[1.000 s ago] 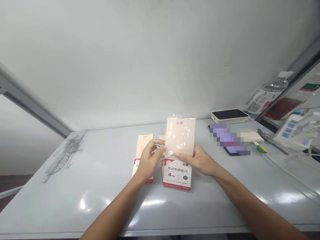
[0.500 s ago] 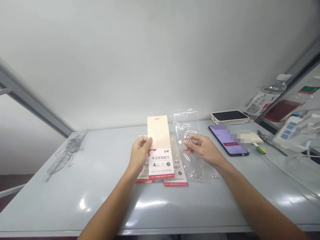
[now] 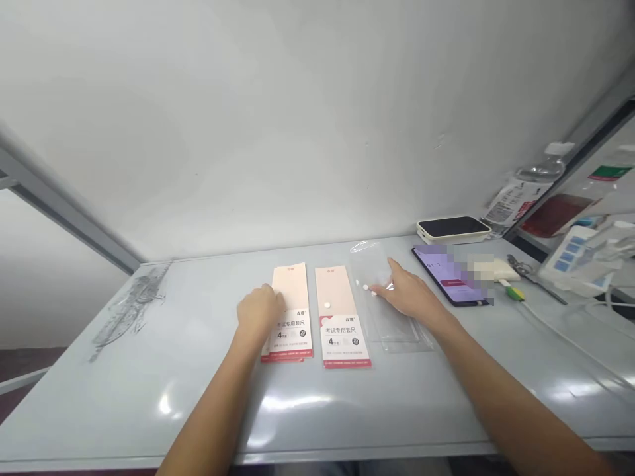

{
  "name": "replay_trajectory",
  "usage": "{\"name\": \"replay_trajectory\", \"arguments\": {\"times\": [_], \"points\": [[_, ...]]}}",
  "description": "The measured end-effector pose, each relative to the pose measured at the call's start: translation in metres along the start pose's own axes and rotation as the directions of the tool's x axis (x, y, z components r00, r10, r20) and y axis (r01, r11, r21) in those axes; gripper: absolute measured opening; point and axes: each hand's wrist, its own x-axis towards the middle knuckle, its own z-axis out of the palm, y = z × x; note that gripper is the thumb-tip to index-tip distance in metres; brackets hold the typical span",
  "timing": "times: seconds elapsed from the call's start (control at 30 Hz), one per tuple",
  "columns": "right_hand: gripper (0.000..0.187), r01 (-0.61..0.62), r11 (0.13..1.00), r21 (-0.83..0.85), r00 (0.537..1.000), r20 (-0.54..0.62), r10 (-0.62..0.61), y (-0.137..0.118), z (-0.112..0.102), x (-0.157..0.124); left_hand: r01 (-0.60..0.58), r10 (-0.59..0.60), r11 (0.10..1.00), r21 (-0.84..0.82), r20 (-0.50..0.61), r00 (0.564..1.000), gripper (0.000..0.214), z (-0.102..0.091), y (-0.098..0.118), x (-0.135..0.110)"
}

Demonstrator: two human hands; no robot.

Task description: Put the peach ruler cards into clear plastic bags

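My left hand (image 3: 258, 314) rests with bent fingers on the left edge of a pink and white printed card (image 3: 292, 307), which lies on top of a small stack of the same cards. My right hand (image 3: 407, 295) lies flat on an empty clear plastic sleeve (image 3: 397, 324), index finger stretched out toward its top. Between the two lies another printed card inside its sleeve (image 3: 340, 317), flat on the grey table (image 3: 149, 370) and touched by neither hand.
A phone with a lit screen (image 3: 449, 277) lies right of the sleeve. Behind it are a white box with a dark top (image 3: 454, 229) and a tilted plastic bottle (image 3: 526, 192). Scissors (image 3: 536, 277) and a green and yellow object (image 3: 514, 293) lie further right.
The card was pulled out of its clear sleeve. My left hand carried it left and laid it on the stack, while my right hand lowered the empty sleeve flat onto the table.
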Motion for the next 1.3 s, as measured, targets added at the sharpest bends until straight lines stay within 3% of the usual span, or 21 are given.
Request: {"name": "replay_trajectory", "arguments": {"times": [0.07,0.13,0.23,0.3,0.4,0.5,0.63,0.73,0.9,0.97,1.03,1.1,1.2,1.3], "points": [[0.077,0.011,0.998,-0.064,1.000,-0.026,-0.013,0.001,0.001,-0.001,-0.008,0.009,1.000,0.029,-0.040,0.999,0.020,-0.001,0.003,-0.002],[0.074,0.030,0.993,-0.118,0.998,-0.051,-0.036,0.000,0.002,-0.002,-0.088,0.094,0.995,0.045,-0.143,0.985,0.024,0.002,0.010,-0.007],[0.065,0.076,0.981,-0.181,0.989,-0.115,-0.098,-0.003,0.003,-0.006,-0.318,0.320,0.947,0.052,-0.266,0.909,0.038,0.015,0.027,-0.019],[0.057,0.122,0.972,-0.202,0.966,-0.201,-0.163,-0.008,0.003,-0.010,-0.400,0.409,0.913,0.084,-0.224,0.885,0.045,0.027,0.039,-0.027],[0.048,0.211,0.955,-0.209,0.901,-0.338,-0.273,-0.019,0.005,-0.018,-0.436,0.454,0.890,0.132,-0.189,0.871,0.038,0.043,0.049,-0.033],[0.042,0.304,0.931,-0.204,0.853,-0.377,-0.361,-0.031,0.010,-0.026,-0.457,0.482,0.874,0.164,-0.175,0.859,0.032,0.049,0.050,-0.031],[0.037,0.442,0.887,-0.129,0.834,-0.305,-0.460,-0.040,0.017,-0.035,-0.483,0.515,0.849,0.215,-0.130,0.848,0.027,0.047,0.047,-0.028],[0.036,0.469,0.881,-0.057,0.848,-0.248,-0.468,-0.043,0.019,-0.039,-0.514,0.546,0.826,0.232,-0.104,0.831,0.025,0.042,0.045,-0.028],[0.054,0.275,0.942,0.190,0.952,-0.191,-0.239,-0.049,0.013,-0.044,-0.487,0.508,0.861,0.146,-0.206,0.836,0.027,0.026,0.041,-0.030],[0.061,0.181,0.905,0.385,0.983,-0.081,-0.162,-0.052,0.008,-0.046,-0.509,0.511,0.857,0.079,-0.256,0.821,0.028,0.021,0.040,-0.032],[0.054,0.098,0.799,0.593,0.972,0.116,-0.205,-0.054,0.003,-0.047,-0.559,0.541,0.829,0.022,-0.286,0.791,0.028,0.020,0.040,-0.036],[0.041,0.024,0.693,0.720,0.922,0.251,-0.293,-0.057,0.001,-0.049,-0.587,0.551,0.809,-0.028,-0.309,0.775,0.025,0.022,0.043,-0.041],[0.033,0.008,0.617,0.787,0.906,0.255,-0.338,-0.060,0.004,-0.052,-0.562,0.500,0.818,-0.127,-0.327,0.802,0.021,0.025,0.047,-0.046],[0.031,0.031,0.600,0.799,0.910,0.226,-0.348,-0.061,0.007,-0.056,-0.576,0.513,0.790,-0.211,-0.287,0.809,0.023,0.025,0.048,-0.047]]}}
